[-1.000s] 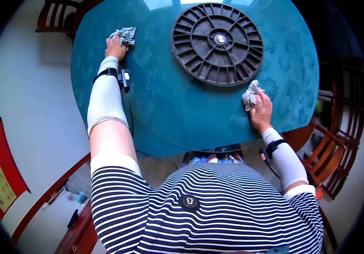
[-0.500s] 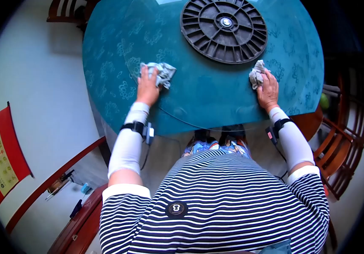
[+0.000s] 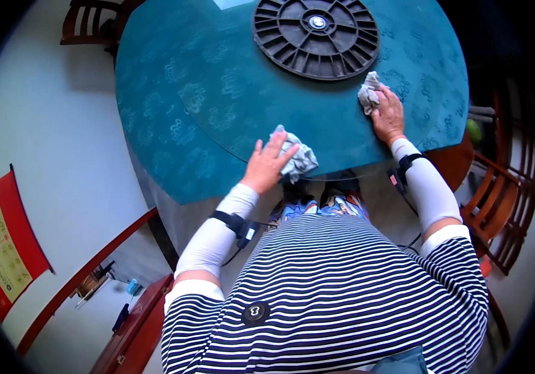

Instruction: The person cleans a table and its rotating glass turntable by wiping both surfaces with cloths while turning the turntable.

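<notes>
My left hand (image 3: pixel 265 165) presses a crumpled light-coloured cloth (image 3: pixel 302 159) onto the near edge of the green table (image 3: pixel 155 137), its fingers over the cloth's left side. My right hand (image 3: pixel 389 116) grips a second crumpled, greyish cloth (image 3: pixel 369 93) farther right on the tabletop. Part of each cloth is hidden under the fingers. Beyond my right hand lies a round black ribbed disc (image 3: pixel 317 53) with a bright centre, which looks like a turntable base.
Wooden chairs stand at the right (image 3: pixel 492 202) and at the far left (image 3: pixel 90 22). A red and yellow hanging (image 3: pixel 9 240) is on the left, above a red wooden cabinet (image 3: pixel 133 330). Cables hang from the bands on both my forearms.
My left hand has swept its cloth right and toward me, to the table's near edge. My right hand and its cloth sit slightly higher in view; the whole view has shifted a little.
</notes>
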Motion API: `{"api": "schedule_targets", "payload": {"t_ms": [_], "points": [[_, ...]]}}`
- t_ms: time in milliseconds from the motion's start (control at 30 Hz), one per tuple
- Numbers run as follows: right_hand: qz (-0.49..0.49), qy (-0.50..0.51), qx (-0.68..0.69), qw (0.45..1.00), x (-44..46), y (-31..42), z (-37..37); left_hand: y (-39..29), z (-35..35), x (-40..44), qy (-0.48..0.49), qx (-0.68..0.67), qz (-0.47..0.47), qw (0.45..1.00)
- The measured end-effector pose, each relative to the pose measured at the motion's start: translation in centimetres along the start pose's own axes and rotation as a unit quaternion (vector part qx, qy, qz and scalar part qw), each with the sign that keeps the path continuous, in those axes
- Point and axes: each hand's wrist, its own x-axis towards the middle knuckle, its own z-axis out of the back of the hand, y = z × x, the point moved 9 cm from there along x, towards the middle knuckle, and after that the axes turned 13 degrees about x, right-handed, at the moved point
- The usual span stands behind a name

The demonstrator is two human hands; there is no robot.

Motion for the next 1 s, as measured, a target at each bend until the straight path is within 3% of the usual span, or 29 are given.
{"api": "schedule_targets", "payload": {"t_ms": [133,167,333,500,533,633,733,867,933,1000], "points": [[-0.001,-0.004,-0.004,1.0,-0.2,0.2,0.0,8.1,1.4,2.7,-0.059,0.052,0.145,0.986],[0.004,-0.007,0.004,1.0,-0.1,0.4,0.2,10.6,2.7,3.2,-0.105,0.01,0.183,0.977],[0.004,-0.003,0.014,1.0,0.0,0.5,0.3,21.7,4.1,6.5,-0.126,0.029,0.317,0.94],[0.016,-0.006,0.022,1.0,-0.1,0.3,0.3,23.5,4.7,8.3,-0.173,0.005,0.367,0.914],[0.015,-0.006,0.022,1.0,-0.2,0.2,0.2,22.4,4.4,8.3,-0.172,0.005,0.366,0.914],[0.021,-0.005,0.019,1.0,-0.1,0.1,0.0,13.8,3.0,10.0,-0.178,-0.003,0.248,0.952],[0.026,-0.007,0.025,0.999,-0.2,0.1,-0.1,0.0,2.3,11.2,-0.15,-0.036,0.152,0.976],[0.034,-0.015,0.06,0.997,-0.3,0.5,0.2,-15.9,0.3,8.7,-0.182,-0.083,0.041,0.979],[0.046,-0.019,0.075,0.996,-0.2,0.5,0.2,-20.5,0.4,6.6,-0.202,-0.158,-0.028,0.966],[0.05,-0.026,0.076,0.996,-0.4,0.3,0.2,-21.5,-0.1,4.7,-0.178,-0.231,0.005,0.956]]}}
